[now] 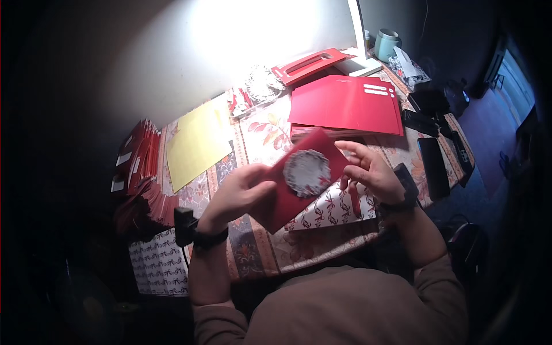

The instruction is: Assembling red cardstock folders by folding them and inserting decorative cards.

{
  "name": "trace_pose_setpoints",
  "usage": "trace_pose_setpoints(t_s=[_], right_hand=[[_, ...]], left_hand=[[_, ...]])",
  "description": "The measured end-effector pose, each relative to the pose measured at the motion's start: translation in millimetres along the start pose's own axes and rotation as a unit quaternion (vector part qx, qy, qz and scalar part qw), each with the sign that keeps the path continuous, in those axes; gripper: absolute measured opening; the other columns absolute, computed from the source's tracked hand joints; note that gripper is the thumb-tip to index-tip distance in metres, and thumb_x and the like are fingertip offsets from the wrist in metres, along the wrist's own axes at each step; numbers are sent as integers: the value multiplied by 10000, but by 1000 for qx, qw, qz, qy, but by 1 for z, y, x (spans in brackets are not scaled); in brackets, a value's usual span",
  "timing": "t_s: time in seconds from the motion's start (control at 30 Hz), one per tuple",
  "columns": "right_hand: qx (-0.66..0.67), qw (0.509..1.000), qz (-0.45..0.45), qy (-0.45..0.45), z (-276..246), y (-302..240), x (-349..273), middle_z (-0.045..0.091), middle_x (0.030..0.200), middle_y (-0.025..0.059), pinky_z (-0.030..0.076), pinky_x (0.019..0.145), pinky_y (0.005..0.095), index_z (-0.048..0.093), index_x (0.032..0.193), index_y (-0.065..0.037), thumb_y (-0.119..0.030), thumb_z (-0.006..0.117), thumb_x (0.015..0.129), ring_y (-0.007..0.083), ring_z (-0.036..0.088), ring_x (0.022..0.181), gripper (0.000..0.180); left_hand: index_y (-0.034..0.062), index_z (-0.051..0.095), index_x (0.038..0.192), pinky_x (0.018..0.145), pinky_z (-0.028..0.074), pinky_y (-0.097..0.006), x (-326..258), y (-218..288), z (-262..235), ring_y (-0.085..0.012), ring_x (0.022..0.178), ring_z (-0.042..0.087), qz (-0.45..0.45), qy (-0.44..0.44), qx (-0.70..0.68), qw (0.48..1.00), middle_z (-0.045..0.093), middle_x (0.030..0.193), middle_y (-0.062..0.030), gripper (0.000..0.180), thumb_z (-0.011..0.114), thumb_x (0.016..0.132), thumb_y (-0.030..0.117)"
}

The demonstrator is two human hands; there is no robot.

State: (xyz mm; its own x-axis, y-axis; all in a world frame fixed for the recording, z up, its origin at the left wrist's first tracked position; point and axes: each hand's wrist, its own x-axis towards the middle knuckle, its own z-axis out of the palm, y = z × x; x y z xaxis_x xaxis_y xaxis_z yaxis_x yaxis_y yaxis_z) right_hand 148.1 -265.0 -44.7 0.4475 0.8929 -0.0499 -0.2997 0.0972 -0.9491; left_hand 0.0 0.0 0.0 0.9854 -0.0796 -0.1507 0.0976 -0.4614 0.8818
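You held a red card (pixel 299 184) in both hands near the middle of the frame, tilted up off the counter (pixel 259 253), with a round white scalloped paper piece (pixel 307 172) sitting on its face. Your left hand (pixel 244 192) was closed on the card's lower left edge, fingers curled round it. Your right hand (pixel 368 169) gripped the card's right edge, thumb and fingertips pinching it while the index finger stretched out above.

Under the card, on the patterned cloth of the counter, lay a white sheet with a red printed pattern (pixel 333 210), and a red pen (pixel 355 198) rested on it just below your right hand. A yellow sheet (pixel 195 144) lay to the left of centre, well apart from the card. At the far left edge of the counter stood a thick stack of red envelopes (pixel 141 172). Above the card, in the upper middle, sat a pile of red folders (pixel 345 106), with a red flat holder (pixel 307 64) and a crumpled silvery bundle (pixel 261 85) behind it near the wall. In the upper right stood a pale green mug (pixel 387 43), and dark flat devices (pixel 434 164) lay along the right edge of the counter
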Motion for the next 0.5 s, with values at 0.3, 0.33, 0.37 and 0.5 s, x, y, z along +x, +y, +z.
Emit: trace_pose_setpoints(t_s=[0.3, 0.33, 0.37, 0.5], right_hand=[[-685, 694, -212, -59, 20, 2, -23, 447, 1260, 147, 330, 995, 440, 438, 1301, -73, -375, 771, 655, 312, 438, 1176, 787], [-686, 698, -193, -71, 18, 8, -22, 431, 1277, 144, 321, 999, 439, 426, 1315, -77, -374, 783, 616, 309, 418, 1194, 839], [-684, 699, -196, -74, 15, 10, -20, 431, 1277, 144, 321, 999, 439, 426, 1315, -77, -374, 783, 616, 309, 418, 1194, 839], [-697, 692, -166, -90, 15, 12, -17, 436, 1253, 147, 310, 1004, 424, 420, 1308, -85, -344, 778, 615, 301, 401, 1205, 822]], left_hand=[[-21, 530, 1104, 795, 503, -239, -35, -77, 23, -119, 868, 624, -14, 287, -357, 889, 643, 1008, -106, 212, 534, 921, 86], [-31, 512, 1108, 802, 501, -246, -33, -86, 27, -127, 865, 624, -33, 291, -349, 890, 641, 1000, -114, 220, 531, 925, 88], [-31, 512, 1108, 802, 501, -246, -34, -91, 27, -127, 865, 624, -34, 296, -347, 889, 641, 1000, -114, 220, 531, 925, 88], [-40, 489, 1116, 781, 508, -248, -42, -92, 31, -138, 858, 629, -56, 318, -357, 877, 641, 982, -127, 237, 533, 926, 95]])
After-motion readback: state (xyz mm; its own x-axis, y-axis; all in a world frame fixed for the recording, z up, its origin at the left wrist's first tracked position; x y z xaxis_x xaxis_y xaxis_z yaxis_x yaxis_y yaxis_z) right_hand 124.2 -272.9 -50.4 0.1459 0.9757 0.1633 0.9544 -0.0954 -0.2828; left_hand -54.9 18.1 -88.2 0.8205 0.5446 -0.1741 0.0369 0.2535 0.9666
